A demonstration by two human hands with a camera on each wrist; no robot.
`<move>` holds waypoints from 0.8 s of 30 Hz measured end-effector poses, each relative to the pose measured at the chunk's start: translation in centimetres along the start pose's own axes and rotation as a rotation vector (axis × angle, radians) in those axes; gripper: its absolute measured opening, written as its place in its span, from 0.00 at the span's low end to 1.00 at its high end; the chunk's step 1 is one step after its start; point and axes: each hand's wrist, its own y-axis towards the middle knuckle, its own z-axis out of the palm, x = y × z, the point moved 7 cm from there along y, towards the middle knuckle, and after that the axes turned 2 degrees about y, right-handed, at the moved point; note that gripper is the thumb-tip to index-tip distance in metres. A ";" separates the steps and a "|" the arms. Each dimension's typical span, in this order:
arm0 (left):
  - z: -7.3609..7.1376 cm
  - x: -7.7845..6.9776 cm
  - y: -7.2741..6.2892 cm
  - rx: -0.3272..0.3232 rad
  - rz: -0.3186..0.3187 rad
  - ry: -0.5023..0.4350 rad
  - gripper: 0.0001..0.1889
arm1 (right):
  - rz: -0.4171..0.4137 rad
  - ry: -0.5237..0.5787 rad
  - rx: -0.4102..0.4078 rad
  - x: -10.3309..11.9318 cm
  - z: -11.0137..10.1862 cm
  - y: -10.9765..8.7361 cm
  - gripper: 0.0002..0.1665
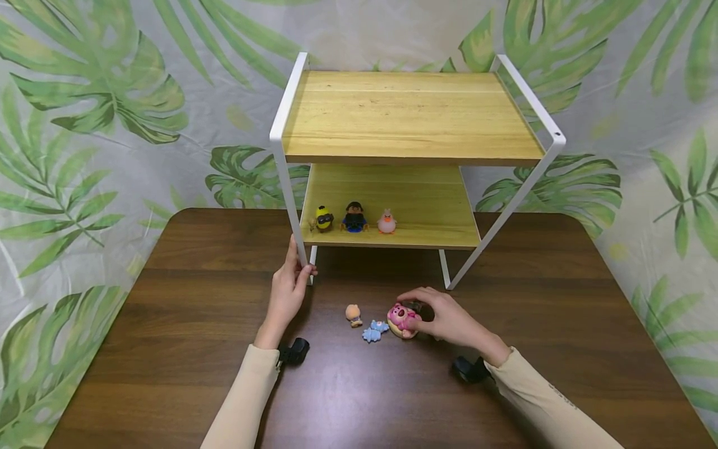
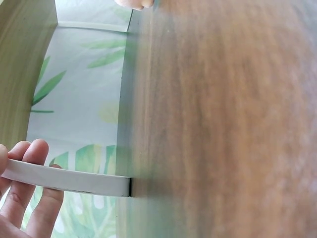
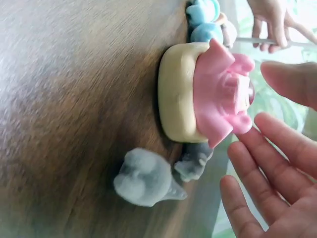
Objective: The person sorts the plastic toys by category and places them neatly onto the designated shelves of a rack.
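Observation:
My left hand (image 1: 288, 293) holds the front left white leg (image 2: 74, 179) of a small two-tier shelf, fingers and thumb on either side of it. Over a pink bear figurine (image 1: 401, 319) in a cream ring base (image 3: 174, 91), my right hand (image 1: 449, 317) hovers with fingers and thumb spread apart; whether a fingertip touches it I cannot tell. Left of the bear are light blue figurines (image 1: 374, 331) and a small peach-headed figurine (image 1: 353, 313). The right wrist view shows a grey figurine (image 3: 143, 177) and a darker one (image 3: 194, 161) beside the bear, mostly hidden by my hand in the head view.
On the lower shelf board (image 1: 432, 218) stand a yellow figurine (image 1: 323, 219), a dark-clothed figurine (image 1: 354, 218) and a pale pink duck-like one (image 1: 387, 222). The upper board (image 1: 409, 115) overhangs them. A leaf-print cloth (image 1: 112, 125) hangs behind the brown table (image 1: 185, 299).

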 end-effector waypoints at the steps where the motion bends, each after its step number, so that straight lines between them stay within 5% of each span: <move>1: 0.0 0.0 0.0 0.001 0.000 0.000 0.51 | 0.001 -0.003 0.009 -0.1 0.0 0.0 0.27; 15: 0.0 0.0 0.1 -0.006 -0.004 -0.010 0.51 | -0.017 -0.031 0.136 -1.3 1.4 0.0 0.40; 24: -0.1 0.1 0.1 -0.004 -0.002 -0.007 0.50 | -0.055 -0.027 0.136 -1.2 1.8 0.1 0.42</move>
